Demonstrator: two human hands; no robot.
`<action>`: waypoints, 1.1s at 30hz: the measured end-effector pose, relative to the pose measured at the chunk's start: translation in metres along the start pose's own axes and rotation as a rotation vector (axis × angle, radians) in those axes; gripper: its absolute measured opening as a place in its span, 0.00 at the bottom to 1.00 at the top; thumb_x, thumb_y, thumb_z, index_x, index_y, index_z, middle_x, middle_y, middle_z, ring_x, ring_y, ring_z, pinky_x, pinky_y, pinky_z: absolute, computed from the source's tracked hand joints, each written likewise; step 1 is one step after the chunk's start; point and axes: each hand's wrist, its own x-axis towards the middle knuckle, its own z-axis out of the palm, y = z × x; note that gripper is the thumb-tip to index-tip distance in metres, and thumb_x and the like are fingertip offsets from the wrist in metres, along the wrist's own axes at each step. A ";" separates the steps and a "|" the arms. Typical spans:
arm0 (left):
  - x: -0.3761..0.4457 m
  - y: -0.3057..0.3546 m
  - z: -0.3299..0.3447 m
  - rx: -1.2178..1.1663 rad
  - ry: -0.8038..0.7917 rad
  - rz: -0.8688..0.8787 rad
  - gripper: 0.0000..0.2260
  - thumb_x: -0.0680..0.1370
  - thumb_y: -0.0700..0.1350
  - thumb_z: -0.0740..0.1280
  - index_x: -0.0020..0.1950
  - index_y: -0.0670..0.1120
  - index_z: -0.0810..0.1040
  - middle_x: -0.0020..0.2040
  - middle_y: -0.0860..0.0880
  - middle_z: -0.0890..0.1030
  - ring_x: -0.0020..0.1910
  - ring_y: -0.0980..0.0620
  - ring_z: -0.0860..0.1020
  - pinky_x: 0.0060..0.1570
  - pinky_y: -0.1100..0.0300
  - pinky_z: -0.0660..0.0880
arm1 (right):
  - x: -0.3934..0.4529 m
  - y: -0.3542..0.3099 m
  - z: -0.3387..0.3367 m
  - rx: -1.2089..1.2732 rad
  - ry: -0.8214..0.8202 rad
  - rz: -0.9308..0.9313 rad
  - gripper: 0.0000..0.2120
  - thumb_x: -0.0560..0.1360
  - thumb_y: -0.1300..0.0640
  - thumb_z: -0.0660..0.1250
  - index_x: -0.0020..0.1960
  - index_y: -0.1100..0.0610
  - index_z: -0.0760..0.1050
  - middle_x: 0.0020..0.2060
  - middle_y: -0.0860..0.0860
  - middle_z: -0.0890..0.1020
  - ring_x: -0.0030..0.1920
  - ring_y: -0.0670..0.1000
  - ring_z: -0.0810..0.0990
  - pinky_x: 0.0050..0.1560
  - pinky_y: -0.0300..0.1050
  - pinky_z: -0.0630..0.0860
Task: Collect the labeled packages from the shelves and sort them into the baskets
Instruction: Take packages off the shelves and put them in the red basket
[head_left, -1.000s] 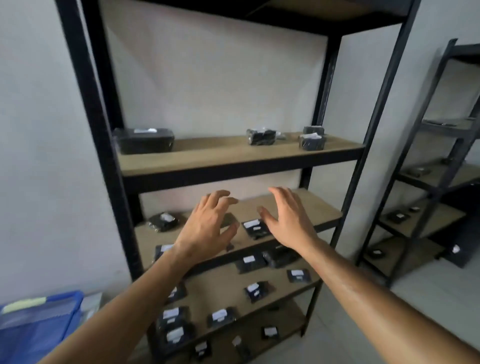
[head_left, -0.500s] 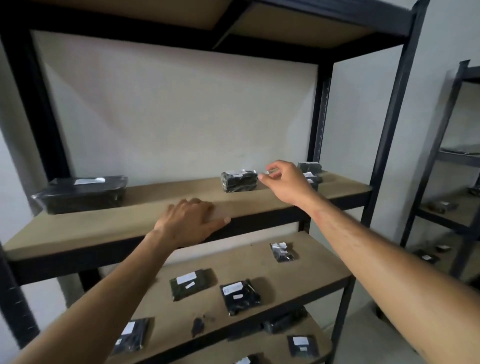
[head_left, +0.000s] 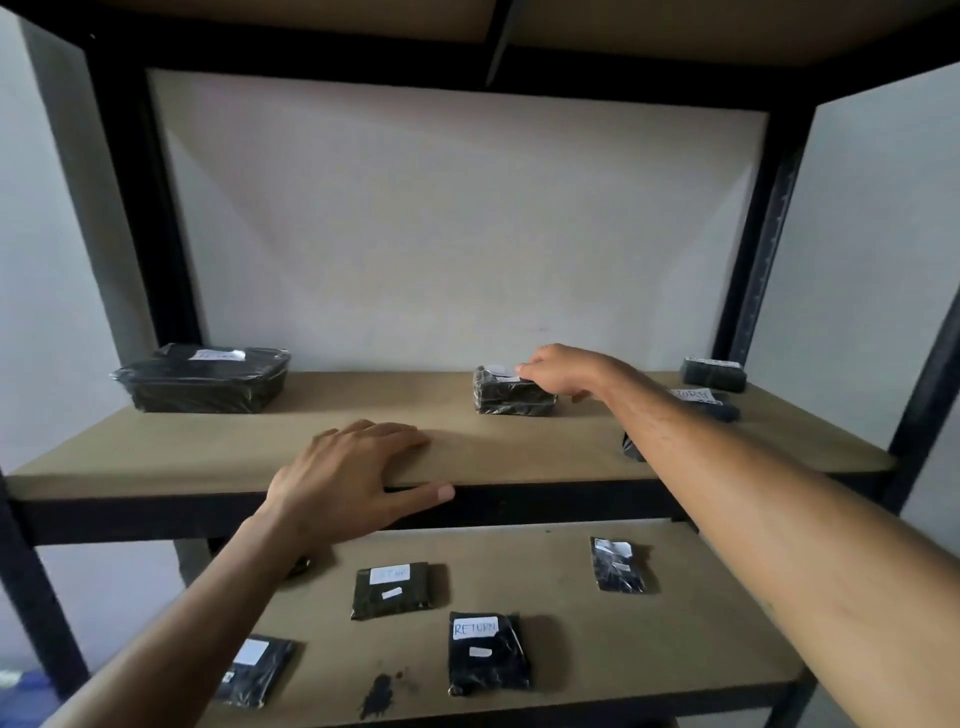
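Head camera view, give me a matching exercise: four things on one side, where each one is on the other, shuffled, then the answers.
Things:
1. left hand
2. right hand
3. large tray
4. RETURN package

Places:
A. lower shelf, near the front
B. on the small wrapped package mid upper shelf
C. upper shelf, far left
D. on the upper shelf's front edge

Pairs: 1-D, 2-B, 3-C, 4-A

Both arms are totally bare all the way down from the bottom of the shot, no sleeves showing at all. The bare left hand (head_left: 345, 475) and bare right hand (head_left: 563, 371) have no gloves, rings or watch. Short plain nails, that's about it.
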 end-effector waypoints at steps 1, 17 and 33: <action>-0.001 0.002 -0.001 -0.003 0.011 -0.013 0.39 0.70 0.82 0.52 0.73 0.62 0.71 0.70 0.63 0.75 0.67 0.55 0.75 0.63 0.54 0.72 | 0.004 0.003 0.001 0.044 -0.043 0.002 0.23 0.82 0.43 0.59 0.63 0.61 0.74 0.61 0.60 0.79 0.46 0.54 0.78 0.44 0.46 0.73; -0.006 0.012 -0.006 -0.005 0.058 -0.135 0.37 0.68 0.81 0.61 0.70 0.61 0.75 0.66 0.61 0.79 0.63 0.54 0.78 0.59 0.55 0.74 | -0.032 0.012 0.003 0.656 -0.081 -0.315 0.09 0.80 0.57 0.68 0.58 0.61 0.77 0.45 0.58 0.81 0.44 0.56 0.83 0.53 0.62 0.82; -0.186 -0.113 -0.019 -0.088 0.286 0.074 0.24 0.78 0.54 0.72 0.72 0.47 0.73 0.71 0.51 0.73 0.71 0.49 0.71 0.69 0.56 0.67 | -0.165 -0.133 0.133 0.791 0.176 -0.421 0.04 0.77 0.56 0.72 0.50 0.56 0.82 0.38 0.45 0.82 0.38 0.42 0.78 0.44 0.35 0.75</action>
